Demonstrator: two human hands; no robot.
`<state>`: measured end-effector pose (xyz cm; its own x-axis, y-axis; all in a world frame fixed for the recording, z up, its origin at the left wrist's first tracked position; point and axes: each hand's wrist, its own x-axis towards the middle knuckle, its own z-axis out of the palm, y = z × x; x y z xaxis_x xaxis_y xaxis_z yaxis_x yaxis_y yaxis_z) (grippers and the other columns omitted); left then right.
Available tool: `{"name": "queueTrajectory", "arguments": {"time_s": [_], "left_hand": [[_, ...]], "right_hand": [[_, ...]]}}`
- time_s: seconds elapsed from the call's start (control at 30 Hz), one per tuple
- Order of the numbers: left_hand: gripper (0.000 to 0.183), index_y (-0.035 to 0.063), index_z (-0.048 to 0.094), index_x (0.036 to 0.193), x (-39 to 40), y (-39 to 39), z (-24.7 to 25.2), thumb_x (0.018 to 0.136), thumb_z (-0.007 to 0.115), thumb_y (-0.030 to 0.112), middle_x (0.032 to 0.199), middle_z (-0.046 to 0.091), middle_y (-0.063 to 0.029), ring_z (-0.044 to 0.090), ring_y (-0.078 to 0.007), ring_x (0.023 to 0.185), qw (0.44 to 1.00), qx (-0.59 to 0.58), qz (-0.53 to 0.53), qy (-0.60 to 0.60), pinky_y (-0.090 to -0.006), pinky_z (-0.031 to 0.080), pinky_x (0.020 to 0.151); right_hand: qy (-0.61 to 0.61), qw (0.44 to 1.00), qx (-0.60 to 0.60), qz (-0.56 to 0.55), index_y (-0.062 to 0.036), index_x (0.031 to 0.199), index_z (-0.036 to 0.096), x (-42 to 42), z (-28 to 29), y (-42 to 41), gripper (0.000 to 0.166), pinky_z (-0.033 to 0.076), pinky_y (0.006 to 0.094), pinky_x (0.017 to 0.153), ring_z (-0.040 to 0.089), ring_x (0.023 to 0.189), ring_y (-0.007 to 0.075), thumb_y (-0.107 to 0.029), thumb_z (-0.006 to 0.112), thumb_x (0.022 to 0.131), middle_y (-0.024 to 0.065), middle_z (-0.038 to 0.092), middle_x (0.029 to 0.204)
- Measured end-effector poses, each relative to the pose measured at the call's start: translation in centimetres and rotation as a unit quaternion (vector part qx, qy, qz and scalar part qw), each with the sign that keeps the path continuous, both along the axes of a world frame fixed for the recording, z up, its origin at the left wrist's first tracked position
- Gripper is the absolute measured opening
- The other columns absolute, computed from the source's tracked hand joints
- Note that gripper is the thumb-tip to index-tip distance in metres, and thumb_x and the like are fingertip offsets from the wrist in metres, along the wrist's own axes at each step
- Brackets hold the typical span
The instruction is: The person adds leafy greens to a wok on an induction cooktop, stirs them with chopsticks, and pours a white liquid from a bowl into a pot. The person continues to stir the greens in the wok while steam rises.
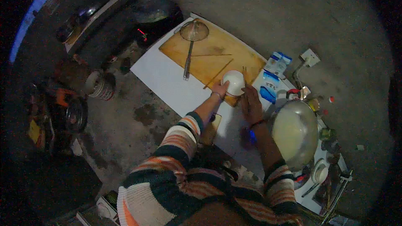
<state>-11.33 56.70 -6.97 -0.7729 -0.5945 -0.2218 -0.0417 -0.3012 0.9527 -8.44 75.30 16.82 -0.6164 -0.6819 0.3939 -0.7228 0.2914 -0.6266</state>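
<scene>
A white bowl (233,83) is held over the near corner of a wooden board (216,45). My left hand (220,88) grips its left rim, with the thumb on the bowl. At the bowl's right side is my right hand (251,103), with thin sticks, perhaps chopsticks (244,72), rising from its fingers. Two more thin sticks (219,73) lie apart on the board. A wire skimmer (194,31) rests with its mesh head on the board's far part and its handle pointing towards me. What the bowl holds cannot be told.
A large metal basin (295,135) of pale yellow contents stands at the right. Blue-and-white packets (269,87) lie behind it, near a wall socket (310,58). A dark wok (154,14) is at the far left of the white table (160,78). A bucket (100,85) stands on the floor.
</scene>
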Motion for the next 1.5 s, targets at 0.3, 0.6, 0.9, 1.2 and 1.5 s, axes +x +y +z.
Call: {"name": "queueTrajectory", "arguments": {"time_s": [0.3, 0.6, 0.9, 1.2, 1.5], "left_hand": [[0.027, 0.0044, 0.053, 0.103, 7.8, -1.0, 9.0, 0.084, 0.060, 0.021, 0.074, 0.053, -0.0029, 0.052, -0.0117, 0.061, 0.968, 0.248, -0.024, -0.002, -0.0257, 0.043, 0.048], [0.037, 0.0101, 0.053, 0.111, 12.4, -3.1, 14.1, 0.084, 0.054, 0.037, 0.087, 0.057, -0.0032, 0.055, -0.0147, 0.071, 0.978, 0.181, -0.069, -0.076, -0.0286, 0.046, 0.059], [0.047, 0.0021, 0.049, 0.115, 9.2, -4.6, 10.5, 0.083, 0.056, 0.035, 0.114, 0.049, -0.0123, 0.051, -0.0252, 0.096, 0.980, 0.153, 0.012, -0.123, -0.0386, 0.044, 0.081], [0.044, 0.0015, 0.046, 0.120, 13.4, 0.3, 17.1, 0.087, 0.049, 0.031, 0.119, 0.051, -0.0146, 0.051, -0.0262, 0.109, 0.995, -0.093, -0.037, 0.029, -0.0386, 0.045, 0.087], [0.024, 0.0060, 0.060, 0.095, 22.2, 2.4, 18.3, 0.081, 0.064, 0.025, 0.081, 0.061, -0.0036, 0.057, -0.0118, 0.064, 0.974, -0.069, 0.214, -0.006, -0.0266, 0.047, 0.056]], "right_hand": [[-0.028, 0.983, 0.169, 0.063, -0.0067, 0.120, 0.046, -3.9, -9.4, -5.4, 0.040, 0.045, 0.0383, 0.084, 0.051, 0.103, 0.0328, -0.005, 0.049, 0.080, 0.0183, 0.049, 0.115], [0.099, 0.965, 0.243, 0.000, -0.0235, 0.131, 0.034, 0.4, -5.4, -3.5, 0.061, 0.036, 0.0467, 0.095, 0.053, 0.106, 0.0313, -0.012, 0.055, 0.076, 0.0172, 0.027, 0.140], [-0.042, 0.996, -0.003, -0.074, -0.0054, 0.116, 0.052, 9.7, 2.6, 9.7, 0.036, 0.040, 0.0350, 0.093, 0.047, 0.112, 0.0285, -0.013, 0.053, 0.081, 0.0124, 0.048, 0.122], [-0.154, 0.955, -0.066, -0.245, -0.0051, 0.112, 0.055, 8.7, 8.5, 29.2, 0.029, 0.046, 0.0324, 0.082, 0.056, 0.096, 0.0207, -0.017, 0.055, 0.085, 0.0096, 0.057, 0.106], [-0.163, 0.984, -0.022, -0.063, -0.0038, 0.097, 0.060, 11.2, 1.9, 26.1, 0.015, 0.045, 0.0299, 0.075, 0.059, 0.082, 0.0187, -0.007, 0.053, 0.084, 0.0081, 0.062, 0.088]]}}
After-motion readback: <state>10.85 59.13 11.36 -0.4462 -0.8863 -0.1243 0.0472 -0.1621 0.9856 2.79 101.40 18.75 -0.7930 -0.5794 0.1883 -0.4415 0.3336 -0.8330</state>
